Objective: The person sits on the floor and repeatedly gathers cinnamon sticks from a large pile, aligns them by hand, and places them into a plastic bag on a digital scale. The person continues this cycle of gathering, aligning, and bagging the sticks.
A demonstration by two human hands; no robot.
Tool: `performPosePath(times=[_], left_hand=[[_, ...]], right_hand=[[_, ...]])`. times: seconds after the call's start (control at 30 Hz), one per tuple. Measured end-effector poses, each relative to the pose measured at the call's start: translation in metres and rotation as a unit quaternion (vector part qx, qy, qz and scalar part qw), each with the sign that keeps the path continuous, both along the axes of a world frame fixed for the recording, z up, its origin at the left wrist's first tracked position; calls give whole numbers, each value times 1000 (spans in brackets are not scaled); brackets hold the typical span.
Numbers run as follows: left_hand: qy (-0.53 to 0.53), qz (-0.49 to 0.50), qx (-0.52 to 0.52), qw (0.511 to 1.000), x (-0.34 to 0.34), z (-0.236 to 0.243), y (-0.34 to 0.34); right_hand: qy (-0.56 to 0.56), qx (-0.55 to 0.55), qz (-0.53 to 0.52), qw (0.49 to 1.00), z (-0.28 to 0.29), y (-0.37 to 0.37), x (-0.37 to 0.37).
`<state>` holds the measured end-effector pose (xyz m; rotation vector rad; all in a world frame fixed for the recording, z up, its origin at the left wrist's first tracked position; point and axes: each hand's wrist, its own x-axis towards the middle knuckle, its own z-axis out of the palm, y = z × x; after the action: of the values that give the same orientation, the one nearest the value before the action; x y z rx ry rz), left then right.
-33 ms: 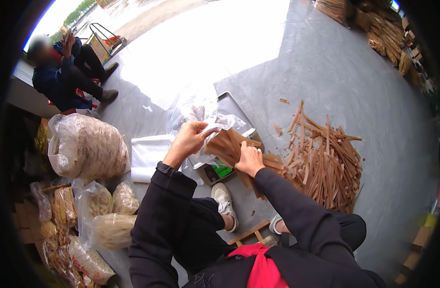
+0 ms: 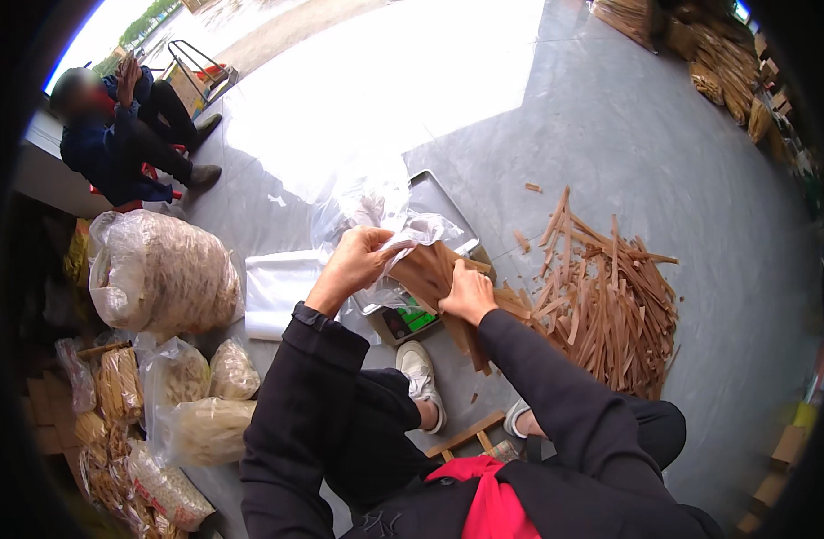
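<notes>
My right hand (image 2: 469, 294) is closed around a bundle of flat brown strips (image 2: 425, 274). The far left end of the bundle lies in the mouth of a clear plastic bag (image 2: 421, 232). With fingers pinched, my left hand (image 2: 355, 260) grips the edge of that bag. Both hands are above a grey scale (image 2: 443, 202) with a lit green display (image 2: 417, 319); the bag and strips hide much of it. Right of my right hand, a large loose pile of similar brown strips (image 2: 610, 314) lies on the floor.
White plastic sheets (image 2: 282, 292) lie left of the scale. Large filled clear bags (image 2: 165, 274) and smaller packs (image 2: 214, 431) crowd the left side. Another person (image 2: 115, 144) sits at the upper left near a hand truck (image 2: 201, 76). Bundled goods (image 2: 722, 67) line the right wall.
The plastic at the bag's mouth has shifted slightly over the end of the strips. Both hands stay nearly in place, each keeping its grip.
</notes>
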<state>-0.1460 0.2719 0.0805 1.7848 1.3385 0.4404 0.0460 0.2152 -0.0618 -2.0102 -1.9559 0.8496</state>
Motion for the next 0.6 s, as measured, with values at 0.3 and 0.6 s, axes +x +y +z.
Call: performPosePath(times=[0.3, 0.6], left_hand=[[-215, 65, -52, 973, 26, 17, -10], [-145, 116, 31, 982, 9, 1, -3]], right_hand=[[-20, -33, 99, 994, 33, 46, -73], [93, 196, 175, 960, -5, 30, -61]])
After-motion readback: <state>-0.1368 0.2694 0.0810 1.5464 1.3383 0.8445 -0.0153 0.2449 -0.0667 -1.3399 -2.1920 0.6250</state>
